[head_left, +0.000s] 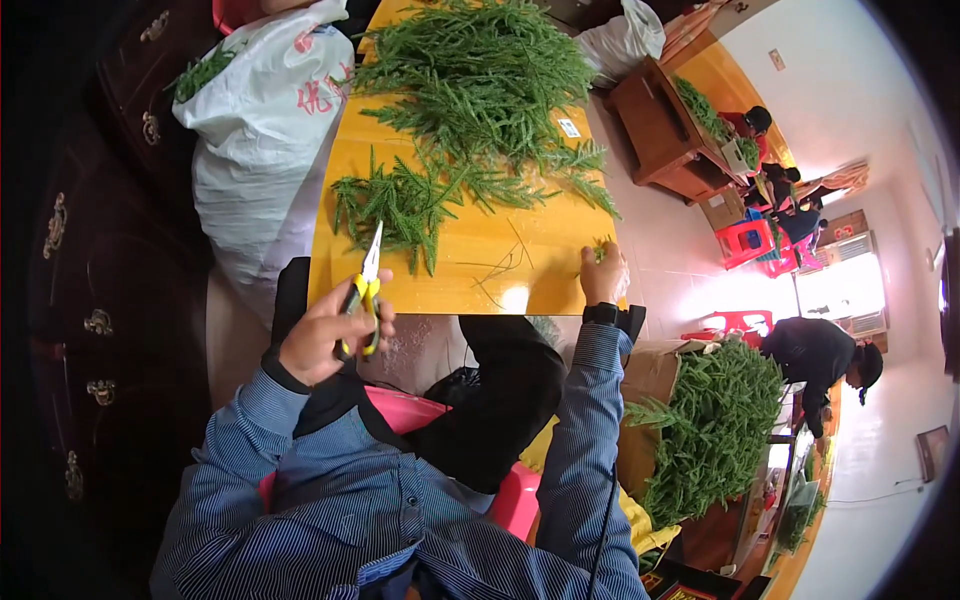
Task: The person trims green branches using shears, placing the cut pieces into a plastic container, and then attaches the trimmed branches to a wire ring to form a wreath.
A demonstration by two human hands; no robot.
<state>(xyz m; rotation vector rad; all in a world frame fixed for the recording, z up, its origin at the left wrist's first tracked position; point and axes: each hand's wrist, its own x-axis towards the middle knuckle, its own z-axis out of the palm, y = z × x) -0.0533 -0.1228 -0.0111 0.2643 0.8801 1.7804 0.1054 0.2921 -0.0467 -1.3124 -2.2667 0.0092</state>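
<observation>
My left hand (325,335) is closed round the yellow-and-black handles of needle-nose pliers (371,268), whose slim metal jaws point up and away from me. Just beyond the jaw tips lies a small heap of green sprigs (400,207) on the yellow table (460,255). At the table's right edge, my right hand (605,275) pinches a small green sprig (601,245), partly hidden by the fingers. A few thin bare stems (508,262) lie between my hands. Farther back spreads a large pile of feathery green branches (480,75).
A white woven sack (255,150) stands left of the table, beside dark drawers (90,270). At my right, a cardboard box (645,385) holds a heap of green branches (715,420). Several people work farther right, one in black (815,355), near red stools (745,243).
</observation>
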